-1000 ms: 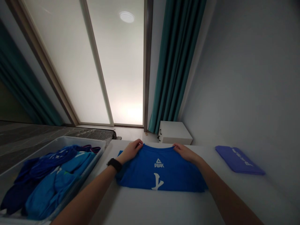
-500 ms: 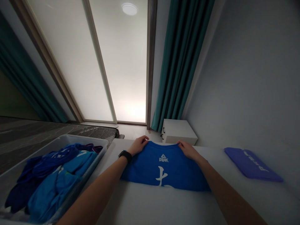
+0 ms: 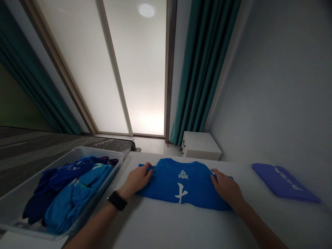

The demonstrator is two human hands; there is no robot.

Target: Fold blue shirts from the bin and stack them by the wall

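Note:
A blue T-shirt (image 3: 193, 185) lies folded across the white table in front of me, its collar at the far side. White PEAK lettering and part of a white character show on it. My left hand (image 3: 137, 178), with a black watch on the wrist, rests on the left sleeve area, thumb and fingers apart. On the other side, my right hand (image 3: 226, 186) lies over the right sleeve area, its thumb and index finger spread against the shirt. Some fingertips of both hands are hidden.
At the left, a clear plastic bin (image 3: 97, 151) holds several crumpled blue garments (image 3: 70, 197). A folded purple garment (image 3: 284, 183) lies on the table (image 3: 166, 228) at the right. Beyond stand a white cabinet (image 3: 201, 143), a teal curtain (image 3: 204, 69) and frosted sliding doors (image 3: 140, 76).
Both my hands have let go of the shirt's shoulders beside the collar and moved outward and nearer to me, onto the sleeves. The view has shifted slightly left.

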